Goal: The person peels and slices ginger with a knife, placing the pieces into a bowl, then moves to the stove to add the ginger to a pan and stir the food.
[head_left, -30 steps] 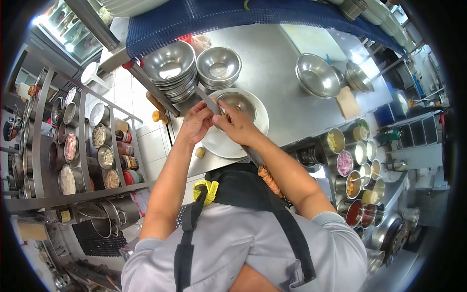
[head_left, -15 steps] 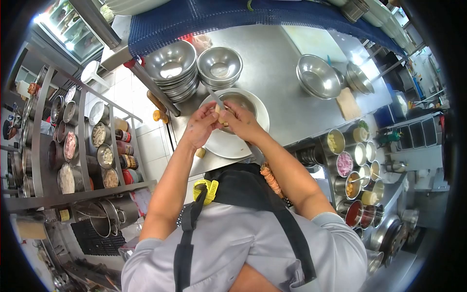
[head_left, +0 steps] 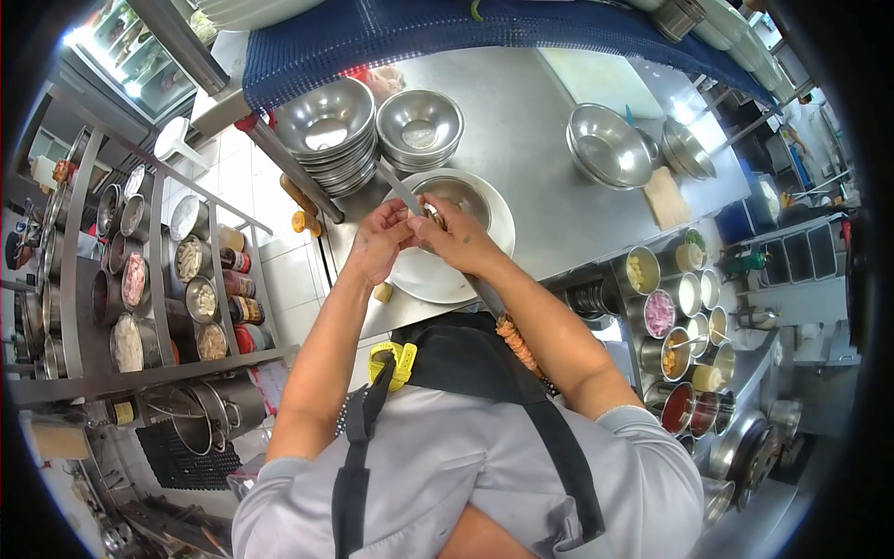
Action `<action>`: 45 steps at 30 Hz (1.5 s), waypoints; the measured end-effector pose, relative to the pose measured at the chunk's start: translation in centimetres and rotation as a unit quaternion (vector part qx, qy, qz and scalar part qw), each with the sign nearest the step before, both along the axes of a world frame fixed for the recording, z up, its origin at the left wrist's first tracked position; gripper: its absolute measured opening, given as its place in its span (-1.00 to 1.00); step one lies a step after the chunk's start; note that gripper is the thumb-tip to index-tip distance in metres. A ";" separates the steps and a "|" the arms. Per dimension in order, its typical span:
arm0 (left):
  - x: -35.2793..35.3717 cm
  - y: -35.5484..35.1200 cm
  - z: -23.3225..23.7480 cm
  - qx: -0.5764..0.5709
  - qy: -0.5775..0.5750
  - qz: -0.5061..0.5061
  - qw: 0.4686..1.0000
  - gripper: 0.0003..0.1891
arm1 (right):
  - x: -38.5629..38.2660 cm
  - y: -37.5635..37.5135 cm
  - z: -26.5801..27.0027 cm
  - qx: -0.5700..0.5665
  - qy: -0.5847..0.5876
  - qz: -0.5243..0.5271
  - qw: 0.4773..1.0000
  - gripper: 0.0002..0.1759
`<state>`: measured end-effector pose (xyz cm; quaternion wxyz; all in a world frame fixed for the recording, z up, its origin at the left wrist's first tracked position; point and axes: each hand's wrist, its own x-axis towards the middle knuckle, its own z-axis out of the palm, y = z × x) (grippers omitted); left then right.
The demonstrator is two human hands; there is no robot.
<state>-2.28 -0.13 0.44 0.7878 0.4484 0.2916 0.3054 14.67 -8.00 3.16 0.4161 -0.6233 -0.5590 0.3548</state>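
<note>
My right hand is closed around a knife, whose blade sticks out up and to the left past my fingers. Close against it, my left hand is closed in a pinch, fingertips meeting the right hand's. A small pale yellowish piece of food sits in the left fingers, mostly covered by them now. Both hands are over the left part of a wide white plate. On that plate rests a steel bowl, partly hidden behind my right hand. Another small pale piece lies at the table edge by my left wrist.
Two stacks of steel bowls stand beyond the plate. More steel bowls, a wooden block and a white cutting board are to the right. Ingredient pots line the lower right; a metal rack stands left.
The knife blade has shifted a little left and shows more of its length. The pale piece, seen between my hands before, is now mostly covered by fingers.
</note>
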 end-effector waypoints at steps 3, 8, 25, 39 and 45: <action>-0.1 -0.5 0.4 -0.008 -0.004 -0.018 1.000 -0.52 | 0.5 0.2 0.0 -0.062 0.105 0.011 0.992 -0.27; 0.2 -0.7 0.1 -0.041 -0.081 0.000 0.996 -0.54 | 2.9 1.3 -0.7 -0.124 0.244 -0.043 0.961 -0.36; 0.5 3.4 -0.6 -0.141 -0.097 0.107 0.979 -0.68 | -0.1 -0.8 2.3 -0.062 0.016 0.058 0.996 -0.16; 0.7 2.7 0.5 -0.143 -0.082 0.123 0.979 -0.70 | -0.3 -0.7 1.8 -0.041 0.007 0.057 0.998 -0.15; 0.2 2.5 -0.7 -0.135 -0.090 0.062 0.985 -0.70 | -0.4 -0.5 0.9 0.010 0.022 0.012 1.000 -0.22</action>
